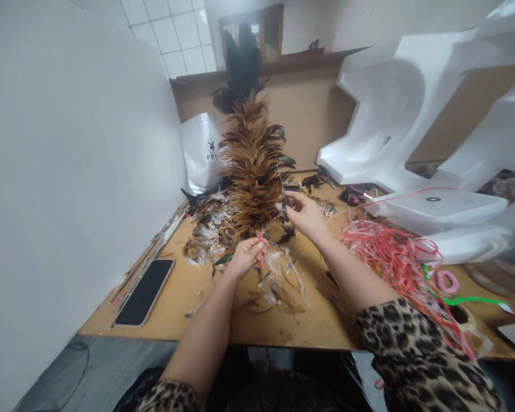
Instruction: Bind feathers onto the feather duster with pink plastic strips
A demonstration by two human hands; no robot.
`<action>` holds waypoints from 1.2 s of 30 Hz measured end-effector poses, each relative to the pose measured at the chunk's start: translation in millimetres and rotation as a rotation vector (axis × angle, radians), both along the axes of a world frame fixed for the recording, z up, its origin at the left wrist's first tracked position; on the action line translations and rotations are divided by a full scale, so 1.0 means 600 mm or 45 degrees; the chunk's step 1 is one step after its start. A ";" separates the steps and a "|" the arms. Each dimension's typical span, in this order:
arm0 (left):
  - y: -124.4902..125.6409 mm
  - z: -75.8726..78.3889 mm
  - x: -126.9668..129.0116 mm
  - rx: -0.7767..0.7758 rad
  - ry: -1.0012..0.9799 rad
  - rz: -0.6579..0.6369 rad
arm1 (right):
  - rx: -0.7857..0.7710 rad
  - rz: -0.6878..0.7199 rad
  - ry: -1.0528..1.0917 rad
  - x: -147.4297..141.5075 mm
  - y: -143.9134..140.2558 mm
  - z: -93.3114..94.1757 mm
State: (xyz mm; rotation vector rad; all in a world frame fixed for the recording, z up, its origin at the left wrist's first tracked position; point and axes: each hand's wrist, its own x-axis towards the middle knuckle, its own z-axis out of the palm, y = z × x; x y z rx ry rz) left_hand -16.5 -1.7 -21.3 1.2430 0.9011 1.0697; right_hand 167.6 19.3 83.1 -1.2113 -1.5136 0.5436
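A tall bundle of brown feathers [253,166] with dark feathers at its top stands in the middle of the worktable, like a feather duster. At its lower end my left hand [245,256] pinches a pink ribbon [261,257]. Small black-handled scissors [284,201] are in my right hand [304,214], beside the bundle's lower right side with the blades pointing up. Whether the ribbon is tied around the bundle is hard to make out. Loose feathers [274,289] lie below my hands, and a pile of pale and brown feathers [208,229] is to the left.
A phone [145,293] lies at the table's left side by a white wall. Tangled pink ribbon [390,257], a pink ring [447,281] and a green strip [476,300] are on the right. White foam pieces [377,109] rise behind them. A white bag [201,154] stands at the back.
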 end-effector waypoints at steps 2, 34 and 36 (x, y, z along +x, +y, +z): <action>-0.001 0.000 0.000 -0.004 0.003 -0.004 | 0.017 -0.002 0.006 0.002 0.005 0.004; 0.009 -0.024 0.000 0.123 0.135 -0.027 | 0.277 -0.153 -0.147 0.029 0.059 0.107; 0.010 -0.023 0.001 0.156 0.152 -0.003 | 0.312 -0.157 -0.139 0.031 0.064 0.113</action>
